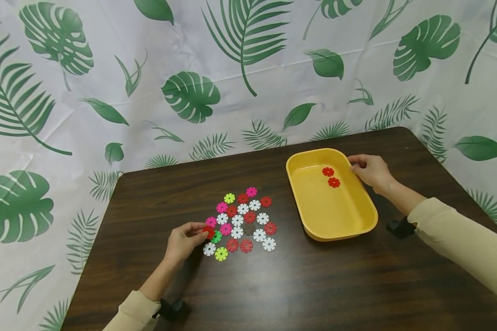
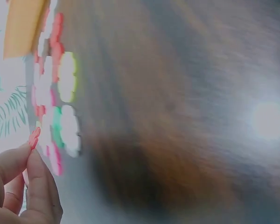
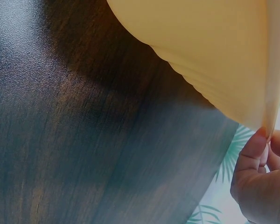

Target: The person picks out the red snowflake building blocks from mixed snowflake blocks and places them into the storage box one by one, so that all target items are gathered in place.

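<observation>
Between its thumb and fingers, my left hand (image 1: pixel 185 240) pinches a red snowflake disc (image 1: pixel 209 232), held over the left side of a cluster of notched discs. The left wrist view shows that red disc (image 2: pixel 34 138) raised above the others. White, red, pink, yellow-green, green and dark discs make up the cluster, such as this white disc (image 1: pixel 269 244). To the right stands a yellow tray (image 1: pixel 335 232) with two red discs (image 1: pixel 333 182) lying inside. My right hand (image 1: pixel 370 171) grips the tray's right rim; thumb and fingers pinch the edge (image 3: pixel 269 116) in the right wrist view.
Everything lies on a dark wood-grain table (image 1: pixel 157 197) with rounded back corners. Behind it hangs a white cloth with green leaf prints (image 1: pixel 190 96). A dark strapped device (image 1: pixel 401 227) sits on my right wrist, and another (image 1: pixel 171 309) on my left.
</observation>
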The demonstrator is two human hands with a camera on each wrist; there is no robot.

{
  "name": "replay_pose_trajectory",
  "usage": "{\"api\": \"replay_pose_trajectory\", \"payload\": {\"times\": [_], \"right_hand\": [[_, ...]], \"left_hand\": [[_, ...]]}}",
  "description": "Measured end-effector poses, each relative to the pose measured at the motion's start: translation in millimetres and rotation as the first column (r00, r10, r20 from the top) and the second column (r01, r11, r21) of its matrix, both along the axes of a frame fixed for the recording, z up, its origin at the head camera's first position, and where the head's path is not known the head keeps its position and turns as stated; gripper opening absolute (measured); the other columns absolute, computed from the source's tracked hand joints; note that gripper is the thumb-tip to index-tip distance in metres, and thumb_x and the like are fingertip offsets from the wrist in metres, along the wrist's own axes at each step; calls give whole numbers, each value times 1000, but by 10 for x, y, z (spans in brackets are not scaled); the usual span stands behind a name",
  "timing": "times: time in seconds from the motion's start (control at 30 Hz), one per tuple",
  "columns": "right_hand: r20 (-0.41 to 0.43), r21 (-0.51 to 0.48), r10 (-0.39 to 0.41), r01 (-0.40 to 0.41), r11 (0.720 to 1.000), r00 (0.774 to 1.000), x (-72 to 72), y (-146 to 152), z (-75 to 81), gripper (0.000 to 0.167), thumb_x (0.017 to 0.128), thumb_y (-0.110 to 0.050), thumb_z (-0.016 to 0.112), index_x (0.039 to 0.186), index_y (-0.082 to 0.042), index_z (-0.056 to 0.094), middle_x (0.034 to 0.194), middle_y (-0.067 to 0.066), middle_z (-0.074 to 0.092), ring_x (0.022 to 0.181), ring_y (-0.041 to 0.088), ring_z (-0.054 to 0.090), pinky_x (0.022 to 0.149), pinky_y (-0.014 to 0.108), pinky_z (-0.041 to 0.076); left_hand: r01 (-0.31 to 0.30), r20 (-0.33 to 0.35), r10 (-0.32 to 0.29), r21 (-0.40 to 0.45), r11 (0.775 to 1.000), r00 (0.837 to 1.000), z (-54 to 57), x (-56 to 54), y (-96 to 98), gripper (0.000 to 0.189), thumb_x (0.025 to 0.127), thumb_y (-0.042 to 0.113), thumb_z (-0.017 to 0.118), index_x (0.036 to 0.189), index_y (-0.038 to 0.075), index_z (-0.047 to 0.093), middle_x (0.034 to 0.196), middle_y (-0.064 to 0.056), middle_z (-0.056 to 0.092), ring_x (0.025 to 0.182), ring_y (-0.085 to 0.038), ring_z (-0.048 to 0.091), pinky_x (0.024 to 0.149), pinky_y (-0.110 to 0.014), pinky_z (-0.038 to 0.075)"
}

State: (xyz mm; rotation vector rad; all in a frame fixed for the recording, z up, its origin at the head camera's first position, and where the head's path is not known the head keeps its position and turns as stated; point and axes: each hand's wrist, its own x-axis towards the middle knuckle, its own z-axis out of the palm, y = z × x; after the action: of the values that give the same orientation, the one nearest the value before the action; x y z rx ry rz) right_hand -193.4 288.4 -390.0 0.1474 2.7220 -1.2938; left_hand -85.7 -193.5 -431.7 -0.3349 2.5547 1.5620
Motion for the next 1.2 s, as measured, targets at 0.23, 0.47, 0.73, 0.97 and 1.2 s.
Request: {"api": "replay_pose_trajectory", "payload": {"times": [0.23, 0.47, 0.73, 0.97, 1.2], "right_hand": [[1, 2, 3, -3, 1000, 1000, 1, 13, -4, 41, 106, -1, 49, 143, 17, 47, 117, 33, 56, 94, 35, 61, 64, 9, 50], [-14, 5, -1, 1, 1000, 1000, 7, 36, -38, 40, 107, -2, 50, 143, 16, 48, 115, 31, 56, 94, 35, 60, 64, 9, 50], [-23, 1, 7, -7, 1000, 1000, 23, 29, -44, 41, 107, -2, 50, 143, 16, 48, 116, 32, 57, 93, 34, 63, 64, 11, 52], [-17, -4, -2, 2, 1000, 1000, 8, -13, -34, 41, 106, -2, 50, 144, 14, 49, 122, 35, 59, 97, 38, 66, 73, 20, 60], [3, -2, -35, 35, 999, 999, 28, 14, -35, 40, 107, -3, 50, 145, 12, 50, 129, 33, 58, 100, 37, 64, 93, 40, 61]], "left_hand": [[-7, 31, -1, 240, 971, 1000, 145, -168, 179, 28, 96, -8, 66, 123, -14, 66, 88, -1, 66, 80, -5, 63, 77, -18, 59], [90, 24, -103, 323, 942, 994, 303, -384, 597, 29, 97, -5, 66, 125, -12, 65, 88, 1, 65, 79, -4, 64, 80, -23, 61], [228, -28, -234, 364, 903, 972, 437, -585, 1289, 28, 96, -2, 69, 123, -10, 68, 87, 2, 66, 76, -2, 63, 80, -24, 60], [220, 32, -257, 424, 879, 966, 471, -712, 1802, 27, 96, -1, 71, 122, -8, 70, 91, -4, 70, 78, -8, 68, 97, -42, 59], [180, 100, -265, 510, 841, 959, 474, -760, 2264, 27, 97, -2, 69, 123, -5, 71, 91, -3, 67, 80, -8, 66, 102, -42, 55]]}}
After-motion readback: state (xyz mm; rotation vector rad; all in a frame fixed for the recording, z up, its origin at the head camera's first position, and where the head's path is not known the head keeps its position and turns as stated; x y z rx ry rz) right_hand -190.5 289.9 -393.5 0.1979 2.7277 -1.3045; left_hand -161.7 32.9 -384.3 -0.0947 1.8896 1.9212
